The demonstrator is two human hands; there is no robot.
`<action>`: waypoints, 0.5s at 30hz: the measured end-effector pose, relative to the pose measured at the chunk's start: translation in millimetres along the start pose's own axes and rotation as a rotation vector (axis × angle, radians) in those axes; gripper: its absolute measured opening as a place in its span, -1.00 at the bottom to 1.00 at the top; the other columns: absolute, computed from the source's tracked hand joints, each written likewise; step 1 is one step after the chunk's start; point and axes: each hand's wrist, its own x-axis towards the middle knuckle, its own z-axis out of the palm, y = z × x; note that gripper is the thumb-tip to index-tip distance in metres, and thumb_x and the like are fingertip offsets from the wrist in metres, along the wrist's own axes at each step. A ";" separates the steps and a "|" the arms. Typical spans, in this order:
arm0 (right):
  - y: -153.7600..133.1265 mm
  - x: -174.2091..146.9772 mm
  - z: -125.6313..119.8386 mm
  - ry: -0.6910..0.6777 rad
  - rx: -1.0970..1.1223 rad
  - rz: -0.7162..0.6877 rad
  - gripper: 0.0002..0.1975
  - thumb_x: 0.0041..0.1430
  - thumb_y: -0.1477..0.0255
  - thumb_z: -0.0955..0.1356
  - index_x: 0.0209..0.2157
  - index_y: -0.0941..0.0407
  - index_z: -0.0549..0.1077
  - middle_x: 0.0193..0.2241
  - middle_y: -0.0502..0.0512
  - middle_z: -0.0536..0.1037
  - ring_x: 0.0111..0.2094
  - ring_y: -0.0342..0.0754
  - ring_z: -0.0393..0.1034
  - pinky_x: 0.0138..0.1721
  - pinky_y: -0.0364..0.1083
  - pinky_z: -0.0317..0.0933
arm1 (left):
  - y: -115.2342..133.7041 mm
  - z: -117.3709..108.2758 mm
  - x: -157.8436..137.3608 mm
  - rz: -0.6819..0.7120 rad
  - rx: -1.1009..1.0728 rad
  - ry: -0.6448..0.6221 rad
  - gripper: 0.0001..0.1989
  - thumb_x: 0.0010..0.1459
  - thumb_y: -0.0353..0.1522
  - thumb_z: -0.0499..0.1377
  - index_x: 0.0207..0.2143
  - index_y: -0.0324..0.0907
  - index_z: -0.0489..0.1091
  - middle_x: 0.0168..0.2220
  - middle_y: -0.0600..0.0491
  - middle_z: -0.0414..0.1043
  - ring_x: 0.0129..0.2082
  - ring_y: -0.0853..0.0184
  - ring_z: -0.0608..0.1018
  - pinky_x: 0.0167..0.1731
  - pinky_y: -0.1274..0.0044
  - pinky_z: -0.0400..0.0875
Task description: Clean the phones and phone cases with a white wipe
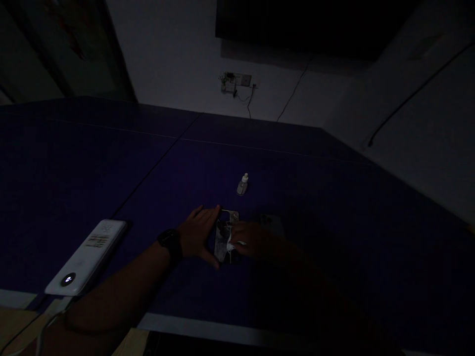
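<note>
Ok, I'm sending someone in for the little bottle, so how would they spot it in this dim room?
Start at the big dark blue table. Beyond the left hand and right hand, which rest on a flat phone-like object, stands a small pale dropper-style bottle. It is the only upright thing there, unlike the flat white power bank at the near left edge.
</note>
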 end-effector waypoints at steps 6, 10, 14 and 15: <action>-4.1 -1.4 -2.4 0.037 -0.014 0.071 -0.87 0.21 0.61 0.35 -0.38 0.18 0.54 -0.30 0.17 0.58 -0.24 -0.02 0.45 -0.17 -0.05 0.33 | 0.8 -0.1 -0.5 0.009 -0.009 0.016 0.51 -0.28 0.38 0.18 0.42 -0.29 -0.47 0.36 -0.44 0.05 0.33 -0.23 0.20 0.29 -0.05 -0.10; -4.4 -6.4 -4.0 -0.006 0.096 0.018 -0.87 0.18 0.63 0.35 -0.35 0.18 0.54 -0.31 0.14 0.59 -0.24 -0.06 0.46 -0.15 -0.08 0.34 | 2.1 -0.5 -0.2 -0.003 -0.016 0.020 0.53 -0.30 0.39 0.18 0.42 -0.31 -0.46 0.35 -0.44 0.06 0.33 -0.23 0.20 0.29 -0.04 -0.11; -0.6 -14.5 -5.5 0.004 0.161 0.069 -0.85 0.19 0.62 0.35 -0.31 0.14 0.55 -0.29 0.10 0.59 -0.23 -0.08 0.47 -0.15 -0.10 0.33 | 2.1 0.1 0.1 -0.008 -0.018 0.021 0.52 -0.30 0.40 0.17 0.42 -0.32 -0.43 0.34 -0.45 0.07 0.33 -0.22 0.20 0.30 -0.03 -0.11; -0.7 -14.1 -4.4 0.003 0.157 0.070 -0.86 0.20 0.61 0.35 -0.31 0.14 0.55 -0.30 0.10 0.59 -0.24 -0.08 0.47 -0.16 -0.10 0.33 | 1.9 0.3 0.2 -0.008 -0.019 0.023 0.52 -0.30 0.40 0.17 0.42 -0.32 -0.43 0.34 -0.45 0.07 0.33 -0.22 0.20 0.29 -0.03 -0.11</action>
